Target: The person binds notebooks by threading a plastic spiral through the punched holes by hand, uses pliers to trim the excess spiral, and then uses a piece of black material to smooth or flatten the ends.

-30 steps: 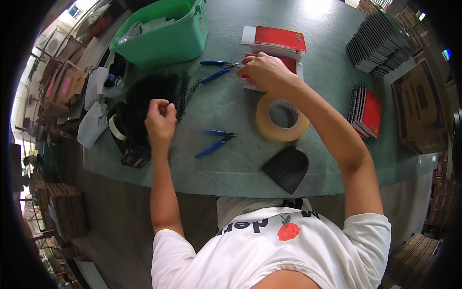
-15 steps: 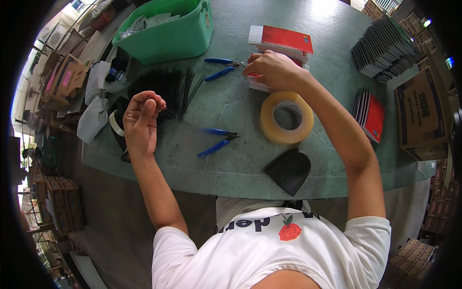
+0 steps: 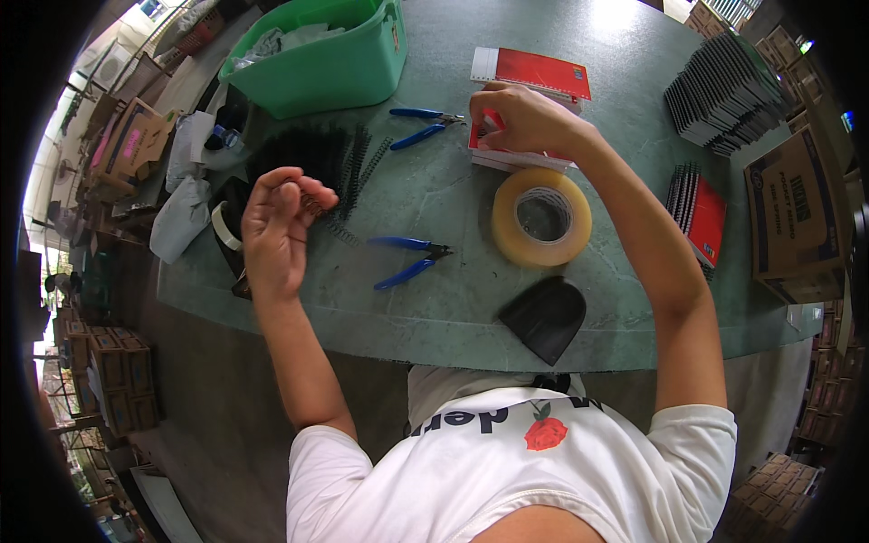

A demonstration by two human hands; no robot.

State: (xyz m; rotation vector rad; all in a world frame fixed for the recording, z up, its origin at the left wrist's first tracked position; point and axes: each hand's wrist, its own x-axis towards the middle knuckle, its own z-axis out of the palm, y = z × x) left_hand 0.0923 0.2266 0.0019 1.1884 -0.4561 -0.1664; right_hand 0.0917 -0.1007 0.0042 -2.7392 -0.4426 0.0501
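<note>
My left hand (image 3: pixel 279 237) is raised over the table's left part, its fingers closed on a thin black spiral binding coil (image 3: pixel 340 232) that trails out to the right. Behind it lies a pile of black spiral coils (image 3: pixel 303 152). At the back centre, my right hand (image 3: pixel 529 119) reaches onto the nearer stack of red-covered notebooks (image 3: pixel 520 158), its fingers curled over the left edge as if pinching a top one; the fingertips are partly hidden. Another stack of red notebooks (image 3: pixel 548 74) stands just behind. Blue-handled cutting pliers (image 3: pixel 421 128) lie beside that hand, a second pair of pliers (image 3: pixel 412 261) nearer me.
A roll of clear tape (image 3: pixel 503 222) and a black curved piece (image 3: pixel 545 319) lie in front of the stacks. At right are black-coiled notebooks (image 3: pixel 724 90), red coiled notebooks (image 3: pixel 703 217) and a cardboard box (image 3: pixel 797 217). A green bin (image 3: pixel 326 77) stands back left on the green table (image 3: pixel 434 326).
My left hand has shifted slightly right with the coil. My right hand has turned and its fingers have curled in more at the notebook stack.
</note>
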